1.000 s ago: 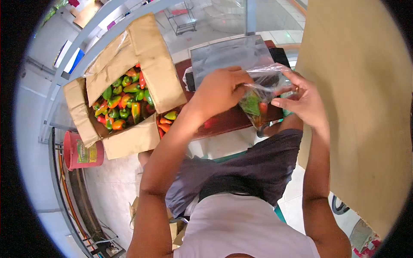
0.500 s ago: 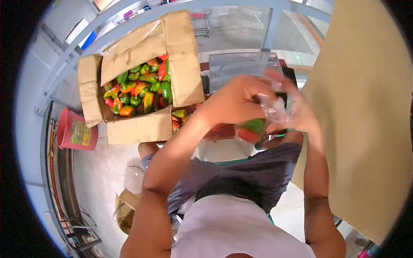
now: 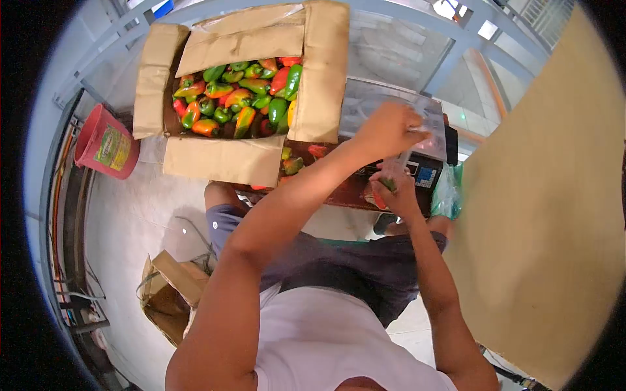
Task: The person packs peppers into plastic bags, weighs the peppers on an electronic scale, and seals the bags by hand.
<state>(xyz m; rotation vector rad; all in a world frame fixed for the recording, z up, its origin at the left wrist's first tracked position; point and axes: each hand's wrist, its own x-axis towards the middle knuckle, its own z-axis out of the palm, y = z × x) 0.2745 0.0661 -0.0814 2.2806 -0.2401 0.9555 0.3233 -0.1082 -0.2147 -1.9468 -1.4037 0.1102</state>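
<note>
My left hand (image 3: 390, 132) is closed above a clear plastic bag (image 3: 399, 163), its fingers pinching the bag's upper part. Lower down, my right hand (image 3: 399, 193) is wrapped round the bag's filled part, where green and red peppers (image 3: 386, 186) show through. Both hands are over the front of a digital scale (image 3: 425, 174) with a clear, flat top. To their left, a cardboard box (image 3: 225, 156) with flaps folded out holds many green, red and orange bell peppers (image 3: 240, 98). Several loose peppers (image 3: 293, 164) lie between the box and my left forearm.
The scale and box stand on a low dark red table (image 3: 339, 194). Green and clear plastic bags (image 3: 448, 192) hang at its right end. A tall tan board (image 3: 541, 215) closes off the right side. A pink bucket (image 3: 107, 142) and an open carton (image 3: 171, 296) are at left.
The hands have moved apart: the left is now higher on the bag, while the right is lower round its filled part. The camera view has shifted, so the box appears further right.
</note>
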